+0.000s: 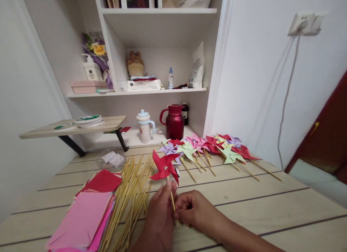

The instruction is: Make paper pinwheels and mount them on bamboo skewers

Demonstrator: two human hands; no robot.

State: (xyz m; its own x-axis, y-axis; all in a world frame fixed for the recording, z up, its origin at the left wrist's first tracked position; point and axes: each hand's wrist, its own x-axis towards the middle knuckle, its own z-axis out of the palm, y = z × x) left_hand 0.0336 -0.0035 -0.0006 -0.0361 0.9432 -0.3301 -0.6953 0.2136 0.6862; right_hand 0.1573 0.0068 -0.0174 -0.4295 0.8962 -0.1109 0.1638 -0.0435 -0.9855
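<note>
A red paper pinwheel (162, 168) on a thin wooden stick stands upright in front of me, with a small shiny pin at its centre. My left hand (160, 214) is closed round the stick just below the paper blades. Lower down, the fingers of my right hand (193, 210) pinch the same stick near its bottom end. Left of my hands lies a loose pile of wooden sticks (130, 194). Beside that pile is a stack of cut paper sheets (81, 217), pink on top with red behind.
Several finished pinwheels (187, 150) lie at the back right, sticks pointing toward me. A clear round container (111, 160) sits behind the paper. A small raised stand (114, 122) is at back left. A cup (144, 131) and a red jug (175, 124) stand on the shelf.
</note>
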